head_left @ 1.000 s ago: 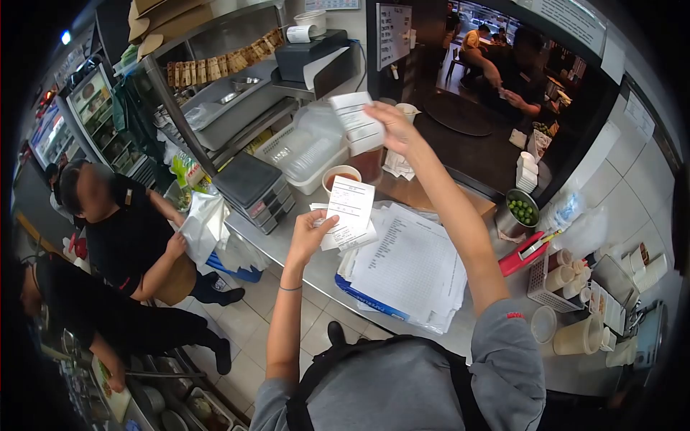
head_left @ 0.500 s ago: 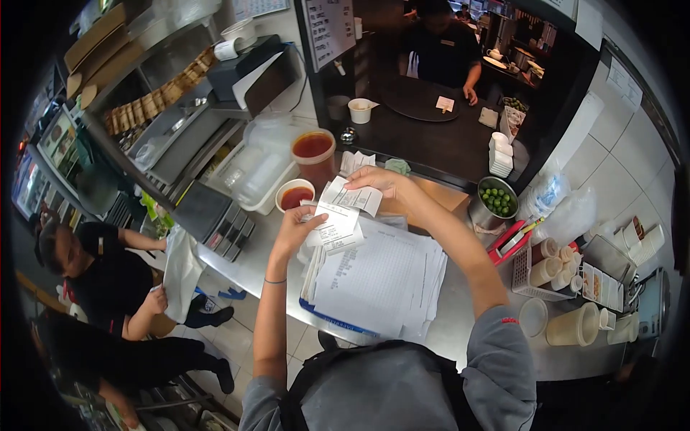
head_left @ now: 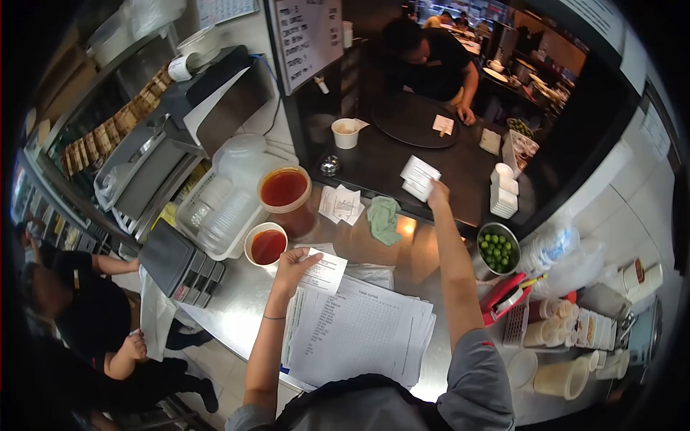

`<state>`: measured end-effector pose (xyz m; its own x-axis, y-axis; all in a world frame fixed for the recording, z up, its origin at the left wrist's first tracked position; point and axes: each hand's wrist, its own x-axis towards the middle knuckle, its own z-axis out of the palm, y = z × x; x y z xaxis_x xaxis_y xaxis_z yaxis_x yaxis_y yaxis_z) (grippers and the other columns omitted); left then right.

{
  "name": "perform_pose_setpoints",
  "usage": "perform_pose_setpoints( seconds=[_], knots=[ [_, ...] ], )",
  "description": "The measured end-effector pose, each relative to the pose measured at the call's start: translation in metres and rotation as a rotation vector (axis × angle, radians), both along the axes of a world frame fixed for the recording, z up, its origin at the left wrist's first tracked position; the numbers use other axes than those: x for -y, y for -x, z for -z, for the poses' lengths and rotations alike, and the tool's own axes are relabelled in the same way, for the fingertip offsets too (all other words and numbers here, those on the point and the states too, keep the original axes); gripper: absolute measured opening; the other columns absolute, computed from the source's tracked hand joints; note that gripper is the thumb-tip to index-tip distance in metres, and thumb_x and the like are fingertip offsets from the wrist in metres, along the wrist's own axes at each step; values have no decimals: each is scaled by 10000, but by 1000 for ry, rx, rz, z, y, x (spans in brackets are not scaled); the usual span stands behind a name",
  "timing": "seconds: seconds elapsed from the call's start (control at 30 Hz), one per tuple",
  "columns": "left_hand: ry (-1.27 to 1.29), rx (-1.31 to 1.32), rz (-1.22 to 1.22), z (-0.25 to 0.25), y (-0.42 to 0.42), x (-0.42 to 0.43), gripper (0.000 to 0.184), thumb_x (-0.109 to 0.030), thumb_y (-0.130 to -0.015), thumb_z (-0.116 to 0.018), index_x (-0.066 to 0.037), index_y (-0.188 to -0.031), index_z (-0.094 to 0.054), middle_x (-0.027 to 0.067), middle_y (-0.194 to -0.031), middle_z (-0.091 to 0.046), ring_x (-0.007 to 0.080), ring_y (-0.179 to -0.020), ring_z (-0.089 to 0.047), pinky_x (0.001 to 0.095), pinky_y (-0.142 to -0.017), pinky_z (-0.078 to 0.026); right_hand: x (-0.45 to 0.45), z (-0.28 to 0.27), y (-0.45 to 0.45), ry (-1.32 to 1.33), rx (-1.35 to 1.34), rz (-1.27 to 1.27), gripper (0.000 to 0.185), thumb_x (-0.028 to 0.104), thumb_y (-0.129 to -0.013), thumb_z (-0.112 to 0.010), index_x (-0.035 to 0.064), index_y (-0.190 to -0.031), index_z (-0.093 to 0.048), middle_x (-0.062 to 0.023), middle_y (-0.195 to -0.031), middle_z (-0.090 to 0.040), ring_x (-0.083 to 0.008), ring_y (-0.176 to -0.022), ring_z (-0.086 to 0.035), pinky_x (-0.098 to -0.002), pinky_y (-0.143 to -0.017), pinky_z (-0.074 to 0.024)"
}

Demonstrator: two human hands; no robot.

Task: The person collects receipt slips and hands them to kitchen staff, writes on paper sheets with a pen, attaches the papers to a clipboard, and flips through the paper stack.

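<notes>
Pinched between the fingers of my left hand (head_left: 291,271) is a printed paper slip (head_left: 323,276), above the upper edge of a stack of printed sheets (head_left: 359,330). My right hand (head_left: 438,194) reaches out over the dark ledge of the serving window, closed on some white slips (head_left: 419,178). Beside my left hand stands a bowl of red sauce (head_left: 268,246), with a larger tub of red sauce (head_left: 286,192) behind it. Between my hands, a green cloth (head_left: 384,220) and more slips (head_left: 341,204) lie on the steel counter.
Beyond the window, a person (head_left: 431,61) leans by a round black tray (head_left: 413,121). A pot of green limes (head_left: 497,250), a red stapler-like object (head_left: 503,298) and sauce containers (head_left: 550,323) stand right. Two people in black are at the left, one (head_left: 86,302) holding a white bag.
My right hand has moved away from my left, forward over the window ledge with its slips. My left hand keeps one slip. The view has shifted toward the window.
</notes>
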<state>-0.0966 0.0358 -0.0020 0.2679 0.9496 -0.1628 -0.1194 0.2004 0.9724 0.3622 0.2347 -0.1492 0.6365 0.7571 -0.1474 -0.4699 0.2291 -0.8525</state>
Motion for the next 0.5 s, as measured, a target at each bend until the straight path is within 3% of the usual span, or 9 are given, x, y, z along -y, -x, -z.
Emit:
perform_pose_setpoints(
  seconds=[0.03, 0.1, 0.17, 0.23, 0.3, 0.37, 0.5],
  knots=[
    [-12, 4, -24, 3, 1, -2, 93, -63, -798, -661, 26, -820, -645, 62, -735, -657, 84, -593, -595, 208, -546, -472, 14, -18, 7, 18, -41, 65, 113, 10, -843, -545, -51, -933, -575, -139, -961, -615, -262, -874, -613, -375, -801, -504],
    [-34, 11, -63, 6, 2, -4, 98, -66, -803, -657, 28, -826, -644, 65, -740, -659, 87, -602, -599, 209, -558, -474, 9, -1, -8, -67, 61, 77, 100, 60, -860, -557, -3, -934, -579, -118, -922, -621, -238, -875, -620, -358, -745, -527],
    [-54, -2, -98, 1, 5, 4, 109, -70, -806, -654, 32, -845, -644, 71, -740, -659, 89, -604, -601, 210, -558, -475, 2, 5, -3, -41, 289, 213, 107, 80, -862, -559, 17, -945, -585, -89, -909, -624, -203, -840, -624, -336, -684, -532],
    [-104, 0, -114, -4, 7, 14, 121, -73, -804, -656, 35, -858, -645, 80, -741, -662, 93, -588, -604, 207, -538, -474, 49, -48, 55, -20, 131, 103, 109, 102, -829, -619, 1, -870, -611, -67, -843, -617, -141, -713, -571, -278, -654, -469],
    [-170, -89, -159, -8, 13, 28, 122, -72, -802, -655, 39, -850, -641, 75, -726, -655, 87, -586, -593, 208, -529, -464, 101, -94, 107, 32, 136, -339, 138, 111, -839, -610, -4, -916, -617, -56, -836, -629, -102, -697, -566, -238, -634, -458],
    [-271, -247, -241, -12, 30, 48, 128, -76, -799, -658, 42, -845, -638, 72, -713, -650, 84, -585, -586, 207, -523, -455, 149, -144, 172, -87, 356, -473, 138, 105, -855, -589, -12, -926, -609, -41, -799, -642, -73, -672, -572, -210, -606, -455],
    [-483, -434, -482, -22, 76, 93, 147, -104, -786, -682, 34, -816, -644, 50, -676, -640, 68, -597, -547, 235, -527, -437, 207, -201, 274, -216, 527, -683, 124, 85, -872, -564, -19, -931, -597, -41, -790, -650, -71, -690, -593, -203, -606, -461]
  ],
)
